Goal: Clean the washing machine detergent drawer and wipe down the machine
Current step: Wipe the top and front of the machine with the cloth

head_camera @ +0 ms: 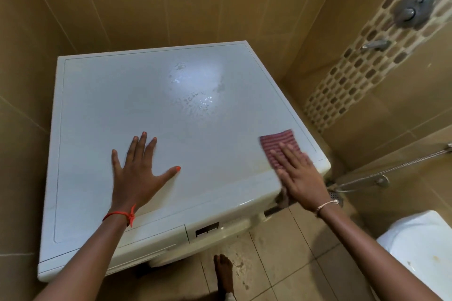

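Tan tiles cover the walls and the floor (281, 247) of this small bathroom, and I look down on a white washing machine (137, 95) pushed into the corner. Its flat top has a shiny wet patch (199, 91) near the back. My left hand (137, 173) lies flat on the top near the front, fingers spread wide, holding nothing. A red string bracelet (122, 215) sits on that wrist. My right hand (300, 176) is flat too, with straight fingers pressing a pink striped cloth (278, 140) onto the front right corner of the top. The detergent drawer (159, 237) is on the front of the machine at the left, pushed in, just beside my left arm. A bare foot (223, 273) stands on the floor in front of the machine. On the right wall I see a metal shower knob (413, 10), a small spout (374, 45) and a silver hose (391, 168).
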